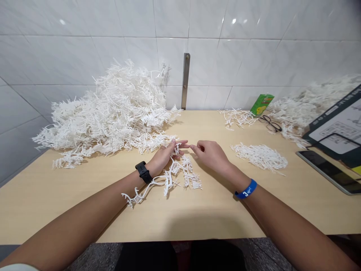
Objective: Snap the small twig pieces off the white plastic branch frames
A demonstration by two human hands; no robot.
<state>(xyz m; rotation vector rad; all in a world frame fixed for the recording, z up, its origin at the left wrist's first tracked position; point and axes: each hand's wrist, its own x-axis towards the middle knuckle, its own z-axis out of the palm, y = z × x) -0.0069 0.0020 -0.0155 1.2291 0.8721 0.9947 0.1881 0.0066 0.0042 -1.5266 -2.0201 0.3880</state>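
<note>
A white branched plastic strand (pixel 168 177) hangs from my left hand (pixel 166 155), which is closed around its upper end near the thumb. The strand's long curved stem trails toward my left wrist, and small twig-like offshoots spread onto the table below. My right hand (pixel 210 153) is in a pinch, its thumb and forefinger meeting the fingertips of my left hand. Anything between those right fingertips is too small to make out. To the right of my right hand lies a flat heap of small loose white pieces (pixel 261 156).
A tall pile of tangled white strands (pixel 121 109) stands back left against the tiled wall. Back right are some loose strands (pixel 236 117), a green box (pixel 262 105), eyeglasses (pixel 270 123) and another white pile (pixel 307 101). A phone or tablet (pixel 329 171) lies beside a dark printed board (pixel 338 128).
</note>
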